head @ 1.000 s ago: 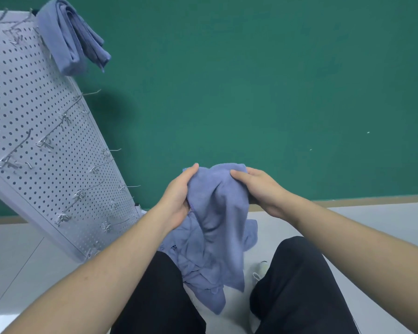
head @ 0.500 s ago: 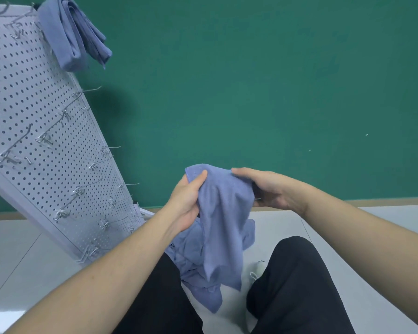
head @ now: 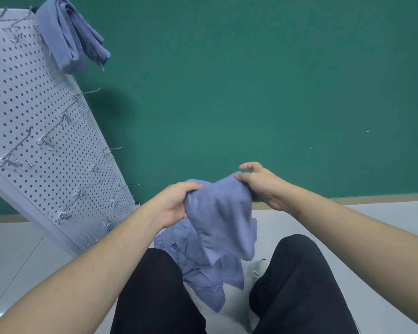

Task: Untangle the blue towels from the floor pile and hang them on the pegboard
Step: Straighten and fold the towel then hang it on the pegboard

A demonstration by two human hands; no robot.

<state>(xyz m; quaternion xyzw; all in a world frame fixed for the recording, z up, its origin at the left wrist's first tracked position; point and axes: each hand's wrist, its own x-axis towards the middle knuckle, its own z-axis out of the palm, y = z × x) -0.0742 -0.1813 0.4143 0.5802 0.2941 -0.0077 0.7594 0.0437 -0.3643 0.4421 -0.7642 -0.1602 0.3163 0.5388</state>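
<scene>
I'm seeing both grips, left hand and right hand, clutching a limp, creased blue towel; the pile is lying below them.

A flat, matte dark-green wall fills most of the view, evenly lit, with a couple of tiny pale specks on its right part. Along its foot runs a narrow tan wooden skirting strip — it shows on the right and again at the far left edge. Below lies a floor of large pale-grey glossy tiles, with thin dark joints between them — a bright patch of reflected light sits at the lower left corner.
</scene>
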